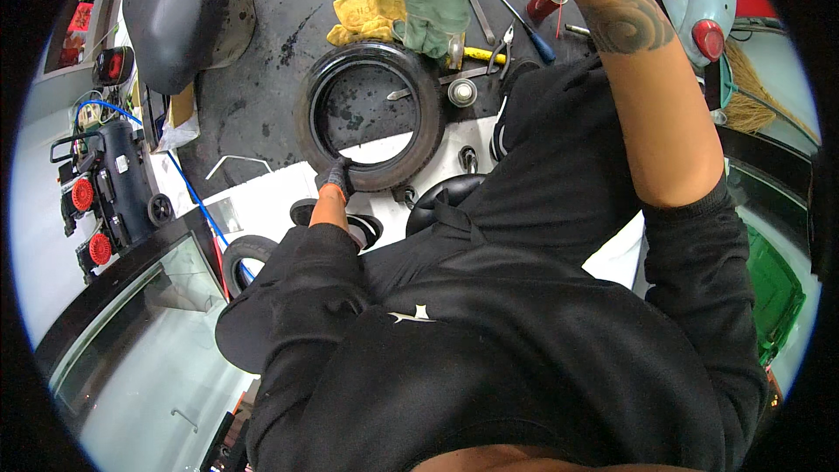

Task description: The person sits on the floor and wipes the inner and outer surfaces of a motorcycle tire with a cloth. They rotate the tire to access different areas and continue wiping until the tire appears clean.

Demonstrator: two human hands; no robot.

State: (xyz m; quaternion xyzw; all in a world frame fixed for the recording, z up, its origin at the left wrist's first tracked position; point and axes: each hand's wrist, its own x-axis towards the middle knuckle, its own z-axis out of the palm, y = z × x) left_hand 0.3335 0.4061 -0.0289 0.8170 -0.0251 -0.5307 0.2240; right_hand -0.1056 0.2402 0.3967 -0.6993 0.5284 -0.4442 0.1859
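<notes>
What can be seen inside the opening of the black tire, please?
Through the tire, dark spotted floor, a white surface and a metal tip show. Whatever lies beneath its rubber is covered.

Dark compressor (127, 177) at far left; straw broom (753, 94), green bin (773, 295) at far right.

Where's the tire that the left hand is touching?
In the head view, the tire is in the upper half, just left of centre, directly below the yellow gloves; the left hand is at its near edge.
</notes>
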